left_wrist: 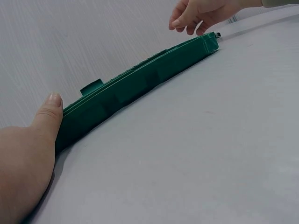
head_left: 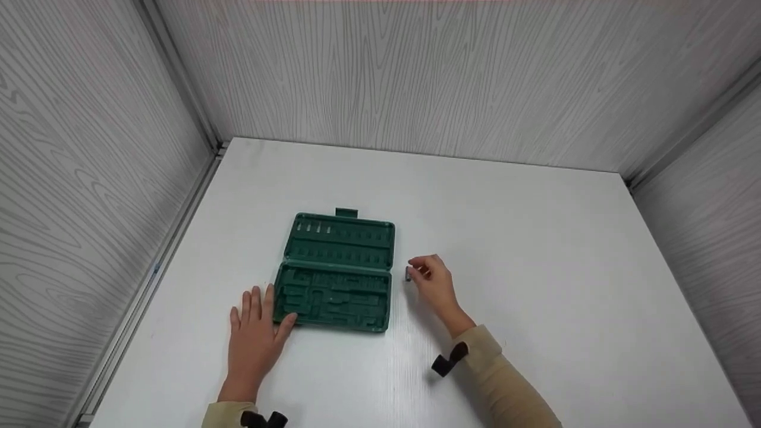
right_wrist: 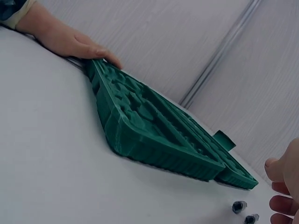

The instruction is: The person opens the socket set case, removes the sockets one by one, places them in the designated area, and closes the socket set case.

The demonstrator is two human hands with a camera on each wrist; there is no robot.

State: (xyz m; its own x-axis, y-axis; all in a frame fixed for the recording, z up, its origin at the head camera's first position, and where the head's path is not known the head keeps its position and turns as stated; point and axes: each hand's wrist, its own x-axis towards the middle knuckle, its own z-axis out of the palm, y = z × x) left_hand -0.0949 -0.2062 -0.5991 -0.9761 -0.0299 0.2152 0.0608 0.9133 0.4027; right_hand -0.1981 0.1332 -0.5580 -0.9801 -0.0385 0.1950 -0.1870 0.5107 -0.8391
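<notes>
A green plastic tool case (head_left: 330, 327) lies unfolded on the table, with moulded recesses in both halves. Several small silvery pieces (head_left: 318, 228) sit in slots at the far left of its upper half. My left hand (head_left: 254, 339) rests at the case's near left corner, fingers straight, with its thumb (left_wrist: 48, 114) against the near side. To the right of the case, my right hand (head_left: 434, 285) hovers with loosely bent fingers; nothing shows between them. Close by those fingers, two small dark-ended metal cylinders, one nearer the case (right_wrist: 239, 206) and one beside it (right_wrist: 251, 219), are on the table.
The white table (head_left: 535, 267) is bounded by a wood-grain back panel (head_left: 404, 77) and side panels. A latch tab (head_left: 346, 212) sticks up from the case's far edge. Each wrist carries a small black camera, as on the right cuff (head_left: 449, 359).
</notes>
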